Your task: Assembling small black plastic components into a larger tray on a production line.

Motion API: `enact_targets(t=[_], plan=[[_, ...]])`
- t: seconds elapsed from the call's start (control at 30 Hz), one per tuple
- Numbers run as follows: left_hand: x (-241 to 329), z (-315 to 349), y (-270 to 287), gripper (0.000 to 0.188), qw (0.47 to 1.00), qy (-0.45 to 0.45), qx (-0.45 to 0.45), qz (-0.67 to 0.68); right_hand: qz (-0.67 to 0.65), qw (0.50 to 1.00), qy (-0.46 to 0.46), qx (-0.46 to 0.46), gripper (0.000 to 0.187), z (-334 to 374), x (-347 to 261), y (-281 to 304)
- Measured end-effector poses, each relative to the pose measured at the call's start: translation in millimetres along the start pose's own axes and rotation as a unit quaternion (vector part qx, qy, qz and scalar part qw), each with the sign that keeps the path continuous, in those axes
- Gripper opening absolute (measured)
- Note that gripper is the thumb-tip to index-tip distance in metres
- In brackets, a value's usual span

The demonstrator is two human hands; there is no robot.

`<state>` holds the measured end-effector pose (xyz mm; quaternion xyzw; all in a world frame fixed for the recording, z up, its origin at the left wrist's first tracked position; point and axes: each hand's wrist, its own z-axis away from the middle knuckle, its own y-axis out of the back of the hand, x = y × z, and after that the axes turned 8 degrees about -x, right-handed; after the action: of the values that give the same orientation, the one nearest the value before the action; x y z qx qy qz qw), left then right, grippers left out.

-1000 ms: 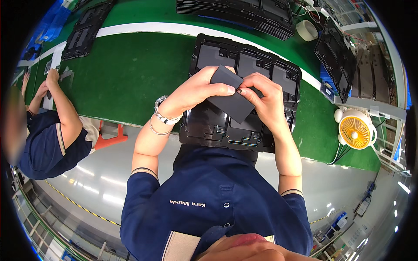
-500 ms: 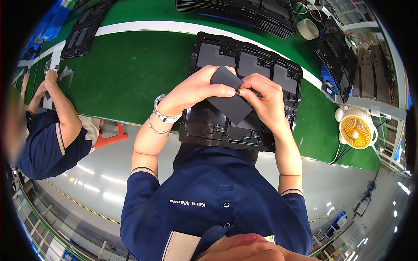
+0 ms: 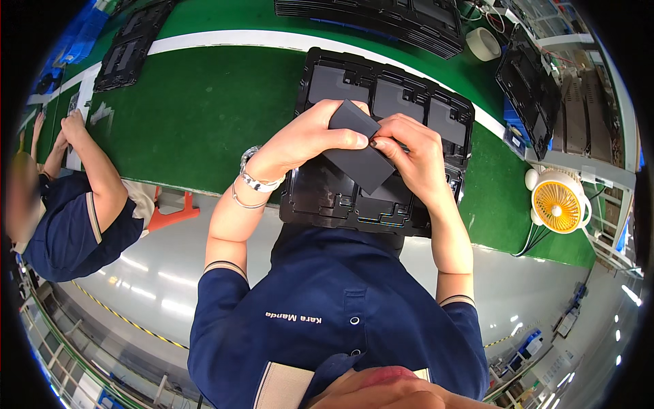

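Observation:
My left hand is closed around a flat, dark grey rectangular block, its thumb lying across the upper face. The block is held tilted over a black plastic tray. At the block's right edge, my right hand pinches with thumb and forefinger. A small dark bit shows at those fingertips, too small to make out. Several similar dark grey flat pieces lie in the tray's far compartments. My hands and the block cover the tray's middle.
A stack of black trays stands at the back. To the right are a tape roll, a tilted black tray and a small yellow-and-white fan. A co-worker works at the green table on the left.
Both my hands and the block stay almost in place. At the left, the co-worker's head and hands have shifted slightly.

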<state>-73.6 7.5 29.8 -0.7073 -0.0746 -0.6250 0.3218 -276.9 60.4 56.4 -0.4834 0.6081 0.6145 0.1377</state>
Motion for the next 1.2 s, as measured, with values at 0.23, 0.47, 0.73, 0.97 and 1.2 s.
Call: enact_targets(t=[0.23,0.47,0.73,0.97,1.2], plan=[[-0.4,-1.2,-0.3,0.018,1.0,-0.001,-0.009,-0.008,0.015,1.0,0.006,0.009,0.011,0.4,1.0,-2.5],[-0.1,-1.1,-0.4,0.02,0.999,0.008,-0.009,-0.032,0.071,0.996,0.051,0.032,0.013,0.6,4.9,-5.9],[0.3,-0.6,0.9,0.021,0.996,-0.005,-0.015,-0.082,0.111,0.992,0.057,0.037,0.014,1.0,2.2,-7.1],[2.6,2.8,-2.6,0.024,0.987,-0.018,0.037,-0.155,-0.021,0.997,-0.073,0.011,0.01,0.6,1.4,0.6],[-1.9,1.2,-4.0,0.026,0.959,-0.045,0.134,-0.244,-0.11,0.991,-0.065,0.039,0.013,1.2,0.6,-4.8]])
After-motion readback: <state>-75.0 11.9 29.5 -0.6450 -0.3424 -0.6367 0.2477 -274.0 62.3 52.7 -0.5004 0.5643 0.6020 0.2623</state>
